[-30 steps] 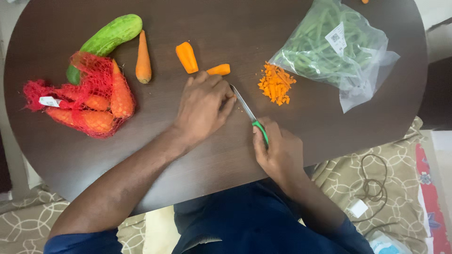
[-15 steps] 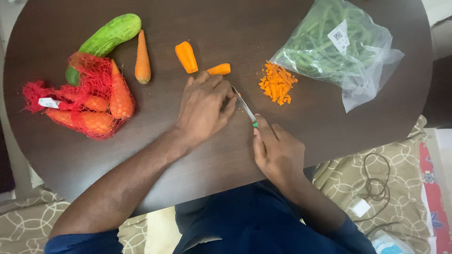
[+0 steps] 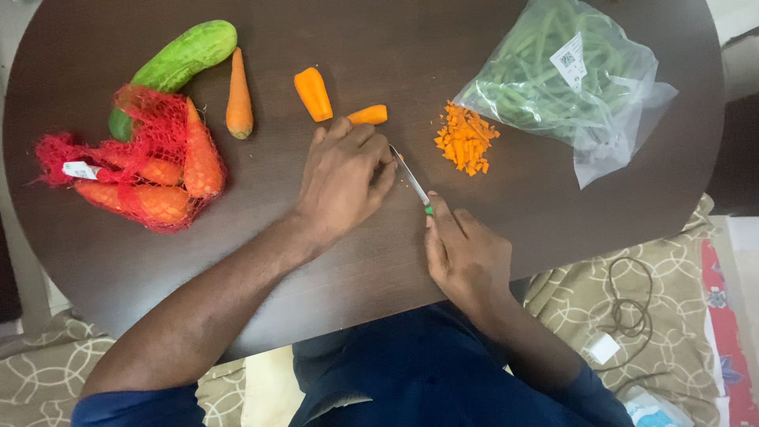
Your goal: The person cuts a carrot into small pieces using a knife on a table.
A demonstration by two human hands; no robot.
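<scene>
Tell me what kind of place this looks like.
Probably a home, not a fitted kitchen: vegetables are cut straight on a dark oval table, the right hand holds a knife beside chopped carrot, and patterned bedding lies below.

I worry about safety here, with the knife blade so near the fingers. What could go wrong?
1. The steel blade of the green-handled knife lies right beside the left hand fingertips; a slip might cut them.
2. The pile of diced orange carrot touches the clear plastic bag of green beans; bits may scatter on the dark round table.
</scene>
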